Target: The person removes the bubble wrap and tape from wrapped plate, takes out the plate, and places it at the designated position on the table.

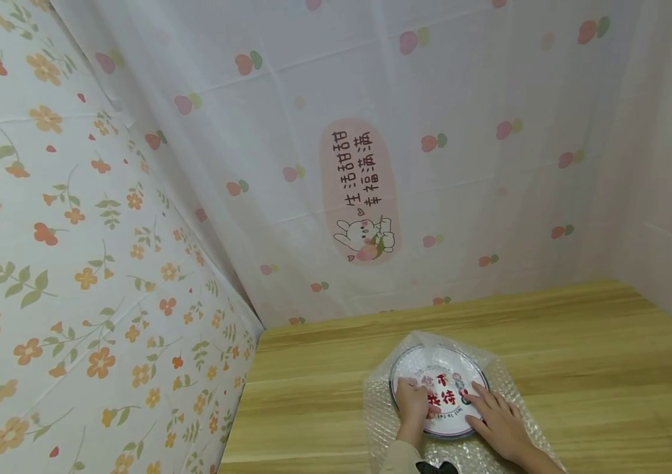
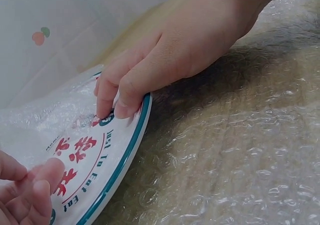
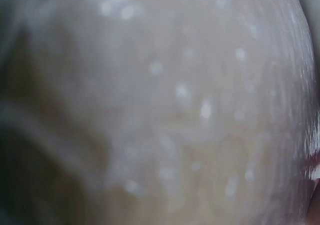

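A round white plate (image 1: 445, 417) with red characters and a dark rim lies on a sheet of bubble wrap (image 1: 380, 421). Part of the clear wrap covers the plate's far side in the left wrist view. My left hand (image 1: 413, 405) is over the plate's left part, fingers curled, seemingly pinching the wrap; the exact contact is hard to see. On the right side, my right hand (image 1: 503, 426) rests its fingertips on the plate near the rim. The left wrist view shows these fingers (image 2: 127, 92) bent down onto the plate. Only blurred wrap (image 3: 175, 110) fills most of the right wrist view.
The wood-grain table (image 1: 596, 355) extends around the wrap. Behind it hangs a pale curtain (image 1: 460, 217) with fruit prints and a rabbit picture. A flowered cloth (image 1: 104, 296) borders the left side.
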{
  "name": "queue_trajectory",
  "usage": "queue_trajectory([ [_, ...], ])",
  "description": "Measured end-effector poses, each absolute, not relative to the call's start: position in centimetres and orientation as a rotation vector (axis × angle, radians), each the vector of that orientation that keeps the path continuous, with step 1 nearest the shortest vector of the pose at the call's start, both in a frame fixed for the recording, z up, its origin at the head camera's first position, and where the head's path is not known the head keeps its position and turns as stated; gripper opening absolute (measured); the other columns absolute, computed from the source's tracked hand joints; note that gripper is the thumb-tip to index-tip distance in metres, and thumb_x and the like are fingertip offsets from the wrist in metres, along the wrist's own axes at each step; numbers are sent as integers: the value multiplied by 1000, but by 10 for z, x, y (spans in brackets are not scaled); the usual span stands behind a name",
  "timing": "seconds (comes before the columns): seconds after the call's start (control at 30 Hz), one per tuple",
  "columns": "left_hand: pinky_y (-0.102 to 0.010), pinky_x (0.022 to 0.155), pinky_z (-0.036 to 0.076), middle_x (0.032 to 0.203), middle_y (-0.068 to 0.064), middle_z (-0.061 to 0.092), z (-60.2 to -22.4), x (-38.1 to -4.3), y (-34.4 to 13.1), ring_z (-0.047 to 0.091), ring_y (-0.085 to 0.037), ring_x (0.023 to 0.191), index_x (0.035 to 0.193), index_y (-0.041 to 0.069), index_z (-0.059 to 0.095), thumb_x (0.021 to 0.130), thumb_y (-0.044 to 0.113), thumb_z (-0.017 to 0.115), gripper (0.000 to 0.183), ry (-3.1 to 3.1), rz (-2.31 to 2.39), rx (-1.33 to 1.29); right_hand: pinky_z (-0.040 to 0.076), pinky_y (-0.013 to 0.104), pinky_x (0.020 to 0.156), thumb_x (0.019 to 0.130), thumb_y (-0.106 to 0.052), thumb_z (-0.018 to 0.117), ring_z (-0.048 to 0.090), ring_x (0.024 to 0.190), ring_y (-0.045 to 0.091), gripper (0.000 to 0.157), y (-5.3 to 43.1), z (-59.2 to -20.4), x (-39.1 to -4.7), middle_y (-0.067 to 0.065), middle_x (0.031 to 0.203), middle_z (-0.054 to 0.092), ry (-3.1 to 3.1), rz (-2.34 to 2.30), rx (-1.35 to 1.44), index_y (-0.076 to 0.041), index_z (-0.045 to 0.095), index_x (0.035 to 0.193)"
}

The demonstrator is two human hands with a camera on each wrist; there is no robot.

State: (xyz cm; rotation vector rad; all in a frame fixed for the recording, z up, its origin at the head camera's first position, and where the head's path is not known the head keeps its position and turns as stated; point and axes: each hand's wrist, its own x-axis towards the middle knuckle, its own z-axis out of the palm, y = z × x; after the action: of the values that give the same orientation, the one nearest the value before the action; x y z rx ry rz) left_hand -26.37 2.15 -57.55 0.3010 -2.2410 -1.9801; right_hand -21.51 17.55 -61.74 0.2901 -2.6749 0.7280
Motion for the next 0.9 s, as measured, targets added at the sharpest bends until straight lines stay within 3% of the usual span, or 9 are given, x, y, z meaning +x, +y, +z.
queue_trajectory([
  [0.9,-21,28,35,55,-7,55,-582,-266,25,52,-19,32,85,1,45,74,-6,54,16,-2168,-1947,333,29,57,78,82,-35,59,39,109,39,39,176,-619,-218,12,129,43,-2686,734,291,-13,59,114],
])
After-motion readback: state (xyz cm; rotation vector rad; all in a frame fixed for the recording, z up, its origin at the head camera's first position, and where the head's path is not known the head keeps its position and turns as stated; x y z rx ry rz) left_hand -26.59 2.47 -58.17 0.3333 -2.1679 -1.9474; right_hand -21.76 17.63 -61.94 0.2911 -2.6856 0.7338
